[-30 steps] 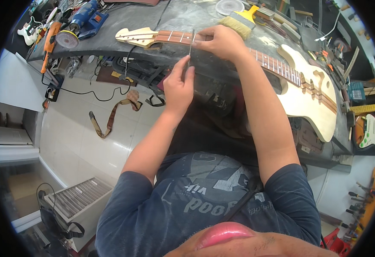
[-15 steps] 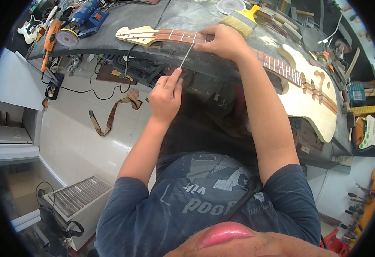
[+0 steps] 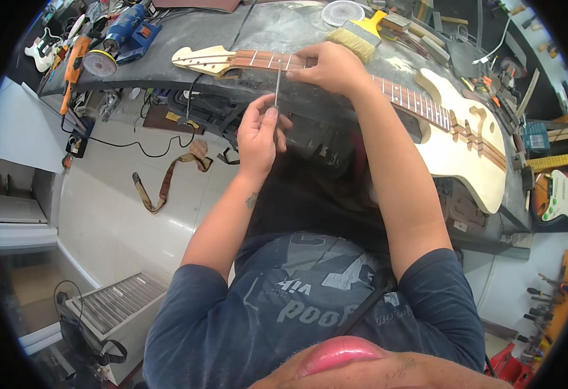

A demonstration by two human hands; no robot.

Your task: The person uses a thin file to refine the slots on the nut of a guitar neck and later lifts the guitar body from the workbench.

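Pale dust greys the dark surface (image 3: 196,34) on which a guitar (image 3: 449,155) lies, its headstock to the left. Right of the guitar's body stands a teal container (image 3: 538,137); its contents are too small to tell. On the glossy tiled floor (image 3: 118,198), nearer the person than the guitar's headstock, sits a pale box (image 3: 134,324) showing a row of grey pleats. The guitar's curved body is smooth bare wood with brown stripes; its fretboard is reddish brown with bright metal frets. Beyond the neck lies a bristly brush (image 3: 358,37). At the neck, the right hand (image 3: 332,70) spans the fretboard, fingers and thumb gripping its edges. Just beside it, the left hand (image 3: 259,137) pinches a thin metal rod (image 3: 278,84) between closed fingers, its tip over the fretboard.
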